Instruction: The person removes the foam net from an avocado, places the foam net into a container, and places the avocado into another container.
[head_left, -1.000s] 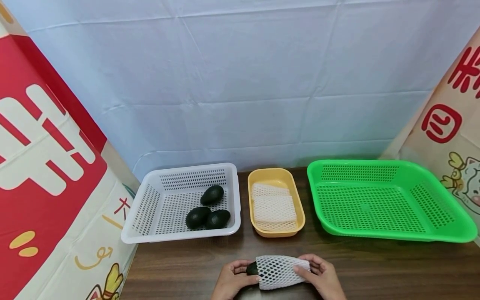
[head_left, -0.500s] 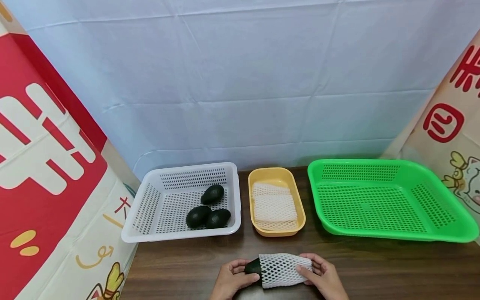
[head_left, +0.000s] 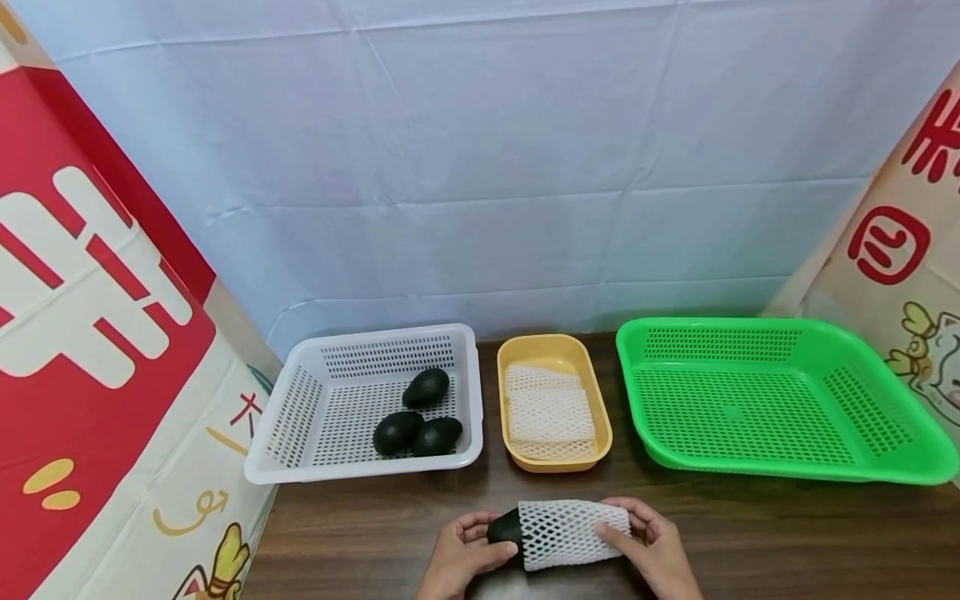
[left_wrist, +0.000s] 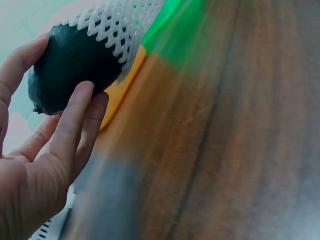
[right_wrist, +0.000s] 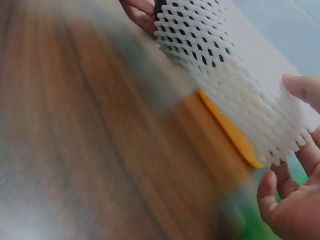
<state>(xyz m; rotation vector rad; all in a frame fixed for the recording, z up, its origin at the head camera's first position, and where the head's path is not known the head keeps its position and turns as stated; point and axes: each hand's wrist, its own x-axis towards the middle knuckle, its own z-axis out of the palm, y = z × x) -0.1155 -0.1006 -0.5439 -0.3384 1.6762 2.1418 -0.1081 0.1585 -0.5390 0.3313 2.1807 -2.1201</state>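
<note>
A dark green avocado (head_left: 505,528) sits partly inside a white foam net sleeve (head_left: 570,533), its left end bare. My left hand (head_left: 467,550) grips that bare end between thumb and fingers; the left wrist view shows the avocado (left_wrist: 75,67) with the net's edge around its far part. The far end of the sleeve (right_wrist: 240,95) is pinched by my right hand (head_left: 651,546), thumb on the near face and fingers behind. In the right wrist view that end of the net looks flat, with dark fruit showing through only the other end.
A white basket (head_left: 288,479) with three avocados stands at the back left. Beside it is a yellow tray (head_left: 551,468) of stacked foam nets, then a green basket (head_left: 750,475) at right. All rest on a brown wooden table (head_left: 360,533) before a pale cloth.
The sleeve and right hand have shifted slightly right and up. More of the avocado's left end shows outside the net than a second ago. My left hand keeps its grip.
</note>
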